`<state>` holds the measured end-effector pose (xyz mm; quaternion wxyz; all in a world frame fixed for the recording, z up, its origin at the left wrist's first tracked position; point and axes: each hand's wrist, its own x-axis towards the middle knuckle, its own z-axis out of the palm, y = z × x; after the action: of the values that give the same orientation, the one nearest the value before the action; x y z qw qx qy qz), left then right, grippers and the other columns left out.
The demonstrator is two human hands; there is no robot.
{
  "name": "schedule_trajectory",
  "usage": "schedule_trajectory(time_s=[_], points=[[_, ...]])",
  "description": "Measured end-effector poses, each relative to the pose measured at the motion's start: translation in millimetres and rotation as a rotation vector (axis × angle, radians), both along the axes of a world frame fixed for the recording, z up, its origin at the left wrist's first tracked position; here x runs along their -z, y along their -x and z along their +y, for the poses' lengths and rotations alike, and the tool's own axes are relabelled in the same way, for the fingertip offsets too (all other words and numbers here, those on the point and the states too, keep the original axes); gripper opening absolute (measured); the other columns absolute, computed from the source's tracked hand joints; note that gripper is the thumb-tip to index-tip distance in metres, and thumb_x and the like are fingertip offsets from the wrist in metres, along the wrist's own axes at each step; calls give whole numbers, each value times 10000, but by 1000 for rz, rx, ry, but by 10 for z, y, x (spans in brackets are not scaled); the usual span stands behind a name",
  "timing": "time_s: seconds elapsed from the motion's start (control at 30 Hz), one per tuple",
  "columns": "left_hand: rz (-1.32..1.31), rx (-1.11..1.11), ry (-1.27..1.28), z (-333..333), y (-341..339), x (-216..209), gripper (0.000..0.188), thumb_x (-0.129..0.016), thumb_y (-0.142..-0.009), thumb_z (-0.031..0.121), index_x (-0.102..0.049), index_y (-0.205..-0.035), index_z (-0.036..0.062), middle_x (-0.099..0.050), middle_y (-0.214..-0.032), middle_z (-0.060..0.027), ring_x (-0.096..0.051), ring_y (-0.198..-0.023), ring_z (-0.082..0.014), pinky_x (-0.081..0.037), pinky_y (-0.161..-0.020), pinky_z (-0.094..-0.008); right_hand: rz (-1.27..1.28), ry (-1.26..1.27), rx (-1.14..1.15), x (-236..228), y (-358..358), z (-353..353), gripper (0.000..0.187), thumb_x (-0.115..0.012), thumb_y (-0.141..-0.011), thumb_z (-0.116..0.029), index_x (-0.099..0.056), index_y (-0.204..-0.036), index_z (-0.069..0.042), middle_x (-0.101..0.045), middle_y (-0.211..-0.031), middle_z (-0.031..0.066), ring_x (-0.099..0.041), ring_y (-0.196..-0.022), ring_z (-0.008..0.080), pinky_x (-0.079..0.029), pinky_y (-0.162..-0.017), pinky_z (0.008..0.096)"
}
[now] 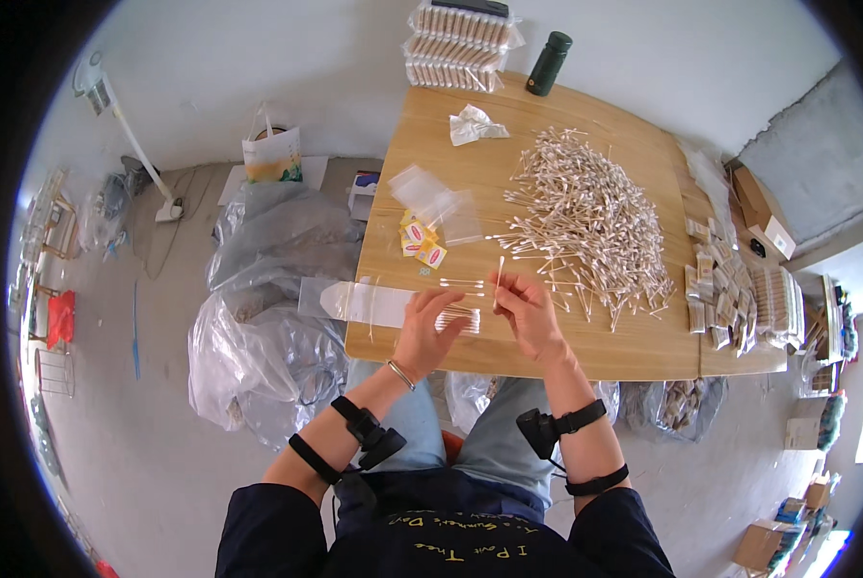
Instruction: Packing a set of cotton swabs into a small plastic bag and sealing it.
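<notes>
Pinching a swab [501,268] in the right hand [528,316], resting the left hand [422,335], parted, beside the row [468,322], perhaps to steady it.

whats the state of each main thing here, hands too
right hand: pinching a cotton swab
left hand: curled at laid-out swabs, hold unclear
swab pile: loose, spread
green bottle: upright, capped
white scrap: crumpled
yellow cards: loose
clear bags: flat, overlapping
</notes>
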<state>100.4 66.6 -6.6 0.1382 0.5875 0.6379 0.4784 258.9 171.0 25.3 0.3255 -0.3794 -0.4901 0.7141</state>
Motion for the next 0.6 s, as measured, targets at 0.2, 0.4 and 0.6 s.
schedule_trajectory(time_s=[0.2, 0.4, 0.6], points=[[-376, 38, -3, -66, -360, -435, 327, -784, -752, 96, -657, -1045, 23, -682, -903, -84, -645, -791, -160, -514, -701, -274, 367, 267, 62, -87, -78, -337, 86, -600, -904, -30, -629, -984, -43, -637, -863, 28, -595, -750, 107, -488, -694, 233], [-630, 32, -56, -148, -435, -459, 157, -725, -835, 44, -664, -960, -28, -674, -855, -33, -595, -745, -63, -489, -665, -204, 513, 321, 90, -210, -128, -546, 56, -600, -900, -19, -618, -947, -44, -656, -889, 62, -625, -794, 148, -510, -724, 263], [-736, 20, -51, -205, -474, -539, 126, -693, -876, 77, -642, -900, -36, -665, -813, -38, -596, -726, -65, -488, -653, -201, 607, 294, 63, -186, -204, -655, 66, -613, -887, -15, -624, -925, -67, -678, -913, 92, -636, -813, 161, -511, -729, 282]])
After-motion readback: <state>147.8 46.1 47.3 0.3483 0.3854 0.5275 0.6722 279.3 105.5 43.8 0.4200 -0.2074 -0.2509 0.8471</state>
